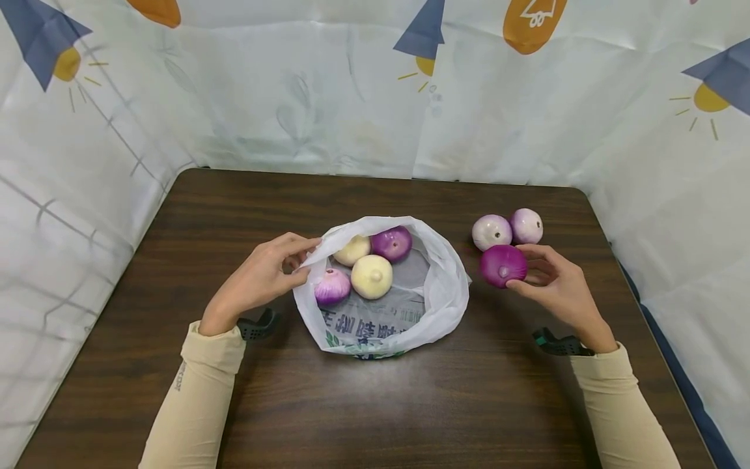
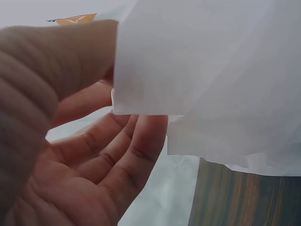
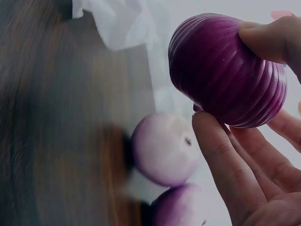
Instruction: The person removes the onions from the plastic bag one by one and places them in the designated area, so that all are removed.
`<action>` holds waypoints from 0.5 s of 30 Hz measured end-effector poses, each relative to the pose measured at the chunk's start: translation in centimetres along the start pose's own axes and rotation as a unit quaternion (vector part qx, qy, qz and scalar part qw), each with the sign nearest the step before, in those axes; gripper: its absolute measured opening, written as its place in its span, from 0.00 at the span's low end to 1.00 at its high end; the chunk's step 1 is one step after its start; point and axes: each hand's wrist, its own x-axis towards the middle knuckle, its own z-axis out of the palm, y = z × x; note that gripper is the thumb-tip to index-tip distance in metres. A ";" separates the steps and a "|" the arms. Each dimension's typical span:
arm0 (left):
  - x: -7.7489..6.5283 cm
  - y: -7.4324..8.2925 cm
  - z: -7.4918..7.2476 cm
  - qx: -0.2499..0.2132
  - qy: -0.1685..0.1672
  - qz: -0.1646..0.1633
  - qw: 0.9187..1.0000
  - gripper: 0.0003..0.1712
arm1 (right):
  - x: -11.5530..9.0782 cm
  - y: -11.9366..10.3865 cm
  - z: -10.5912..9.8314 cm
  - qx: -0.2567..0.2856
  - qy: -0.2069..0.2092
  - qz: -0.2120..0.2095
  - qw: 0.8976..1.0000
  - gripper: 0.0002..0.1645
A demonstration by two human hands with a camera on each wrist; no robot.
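A white plastic bag (image 1: 448, 280) stands with its mouth spread wide in the middle of the table. Inside it lie a purple onion (image 1: 392, 243), a pink-purple onion (image 1: 333, 286), a pale yellow onion (image 1: 372, 277) and another pale onion (image 1: 353, 251). My left hand (image 1: 260, 277) pinches the bag's left rim between thumb and fingers; the left wrist view shows the white plastic (image 2: 160, 70) there. To the right of the bag, my right hand (image 1: 551, 283) grips a dark purple onion (image 3: 225, 70) between thumb and fingertips, raised off the table in the right wrist view.
Behind the right hand, two whitish-purple onions (image 1: 491, 232) sit side by side near the table's far right corner. The dark wooden table (image 1: 375, 410) is bordered by white printed sheeting (image 1: 351, 98) at the back and sides.
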 end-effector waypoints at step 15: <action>0.2 -0.1 0.4 -0.020 0.019 -0.011 1.000 0.23 | -0.5 2.7 -0.6 -0.012 0.006 0.045 0.999 0.37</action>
